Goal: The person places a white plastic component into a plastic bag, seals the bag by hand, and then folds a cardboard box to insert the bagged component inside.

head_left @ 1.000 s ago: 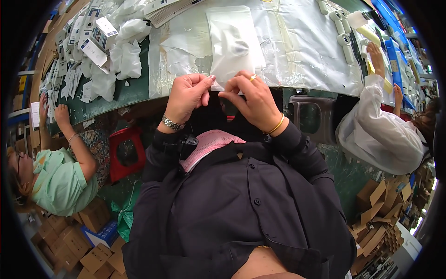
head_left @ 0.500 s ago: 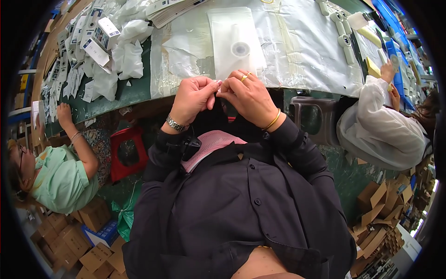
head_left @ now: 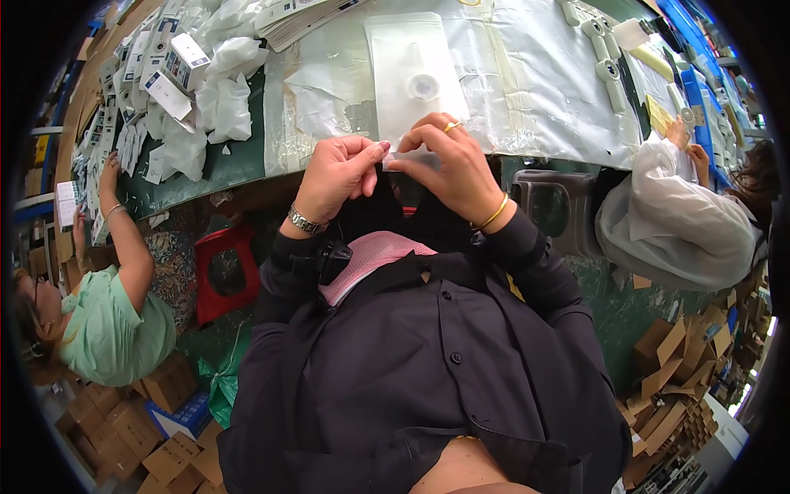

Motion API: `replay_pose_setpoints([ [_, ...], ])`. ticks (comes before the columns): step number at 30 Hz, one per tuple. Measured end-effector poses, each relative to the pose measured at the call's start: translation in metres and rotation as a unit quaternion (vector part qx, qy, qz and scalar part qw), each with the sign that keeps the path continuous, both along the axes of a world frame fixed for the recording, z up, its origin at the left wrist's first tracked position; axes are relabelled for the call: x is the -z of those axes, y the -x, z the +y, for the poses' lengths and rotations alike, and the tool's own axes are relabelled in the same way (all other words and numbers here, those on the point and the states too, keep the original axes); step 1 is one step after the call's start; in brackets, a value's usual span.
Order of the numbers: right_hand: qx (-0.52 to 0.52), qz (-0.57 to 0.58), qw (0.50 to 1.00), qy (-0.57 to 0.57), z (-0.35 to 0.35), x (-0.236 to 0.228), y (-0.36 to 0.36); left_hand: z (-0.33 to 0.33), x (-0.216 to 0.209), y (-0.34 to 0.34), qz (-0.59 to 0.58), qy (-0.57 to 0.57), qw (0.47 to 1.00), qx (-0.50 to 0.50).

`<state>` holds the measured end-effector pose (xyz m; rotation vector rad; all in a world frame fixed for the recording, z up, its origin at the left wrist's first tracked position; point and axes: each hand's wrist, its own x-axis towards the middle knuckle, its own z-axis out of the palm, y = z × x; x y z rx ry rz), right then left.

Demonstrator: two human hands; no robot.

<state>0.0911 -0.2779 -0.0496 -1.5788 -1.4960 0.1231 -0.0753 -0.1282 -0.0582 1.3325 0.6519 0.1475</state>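
Observation:
A translucent plastic bag point(head_left: 391, 99) lies on the bench in front of me. A white device with a round lens-like part point(head_left: 423, 86) shows faintly through it. My left hand point(head_left: 339, 177) pinches thumb and finger together at the bag's near edge, with its other fingers curled. Close beside it, my right hand point(head_left: 448, 160) holds the same edge between bent index finger and thumb. A bit of clear film shows between those fingers. The exact grip at the fingertips is partly hidden.
White plastic sheeting point(head_left: 543, 90) covers the bench. Left stand small printed boxes point(head_left: 169, 95) and white pouches point(head_left: 230, 103); several white devices point(head_left: 609, 74) line the right. Co-workers sit at both sides, one in a green top point(head_left: 119, 329), one in white sleeves point(head_left: 658, 198).
My right hand has shifted slightly right, its index finger and thumb spreading wider to show film between them. My left hand stays nearly still. The left co-worker's arm has reached farther forward.

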Motion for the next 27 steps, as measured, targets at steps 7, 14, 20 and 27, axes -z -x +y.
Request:
replay_pose_setpoints([
  [7,-0.031,-0.012,0.997,0.072,0.004,0.015,0.004,-0.002,0.001,-0.002,-0.011,0.002,1.000,0.001],
  [14,-0.081,0.020,0.996,0.006,-0.007,0.005,0.000,0.004,0.010,-0.003,0.001,-0.009,0.999,-0.038],
  [20,-0.023,0.418,0.899,-0.130,-0.044,-0.010,-0.026,0.016,-0.008,0.010,0.005,0.005,1.000,-0.006],
  [27,0.285,0.062,0.956,-0.021,-0.097,-0.002,-0.068,0.030,-0.012,0.035,0.042,-0.010,0.998,0.055],
])
